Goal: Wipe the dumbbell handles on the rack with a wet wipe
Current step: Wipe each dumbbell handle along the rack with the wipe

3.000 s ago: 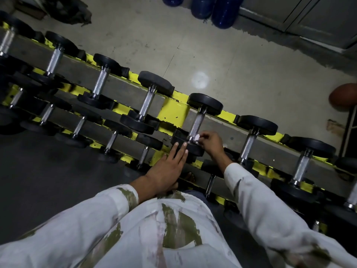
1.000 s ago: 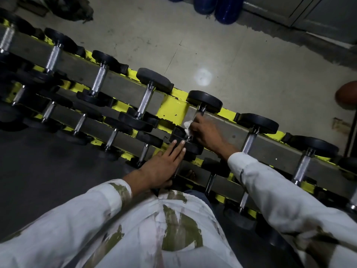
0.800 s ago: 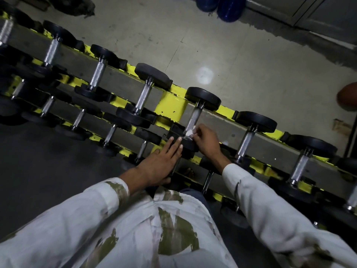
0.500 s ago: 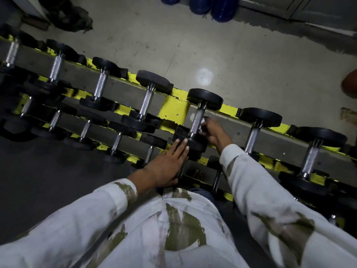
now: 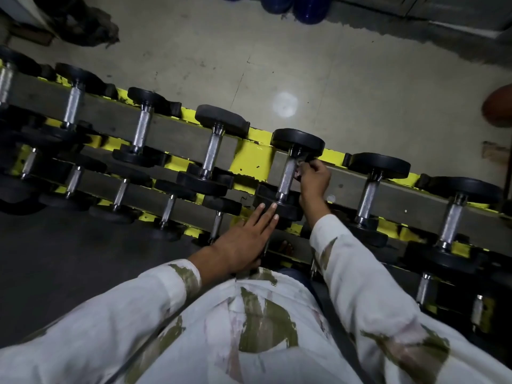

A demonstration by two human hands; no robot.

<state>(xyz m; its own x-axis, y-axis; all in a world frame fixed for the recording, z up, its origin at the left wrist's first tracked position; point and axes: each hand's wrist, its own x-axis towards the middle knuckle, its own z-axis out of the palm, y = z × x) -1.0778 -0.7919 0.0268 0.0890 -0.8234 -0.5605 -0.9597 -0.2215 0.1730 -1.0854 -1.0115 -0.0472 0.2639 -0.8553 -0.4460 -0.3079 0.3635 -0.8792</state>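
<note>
Handle: here's the dumbbell handle [image 5: 286, 177] in play, on the top rail of the rack [image 5: 250, 162], just off picture centre toward 1 o'clock.
Axis: its long axis runs from 6 o'clock, near the person, out to about 1 o'clock. The near head [image 5: 279, 207] points at the body and the far head [image 5: 297, 141] points at the floor [image 5: 318, 65] beyond. It lies across the rail.
Wipe: the wet wipe [image 5: 298, 168] shows only as a pale scrap at the handle's far end, mostly hidden.
Right hand: the right hand [image 5: 314, 180] comes in from 5 o'clock, its fingers [image 5: 313, 164] curled and pinching the wipe against the metal just under the far head.
Left hand: the left hand [image 5: 246, 239] lies flat, fingers [image 5: 266, 214] straight and close together, tips on the near head. It's steadying the dumbbell, I'd say.
Progress: 1 handle is being rubbed at its far end. The metal doesn't show which others are done. On this rail, 3 neighbours [image 5: 210, 153] sit toward 9 o'clock and 2 more [image 5: 368, 195] toward 3 o'clock, and the lower row [image 5: 169, 206] sits below. My read: plenty left.
Beyond: blue containers [image 5: 304, 9] at 12 o'clock, a brown ball [image 5: 498, 109] at 3 o'clock.
</note>
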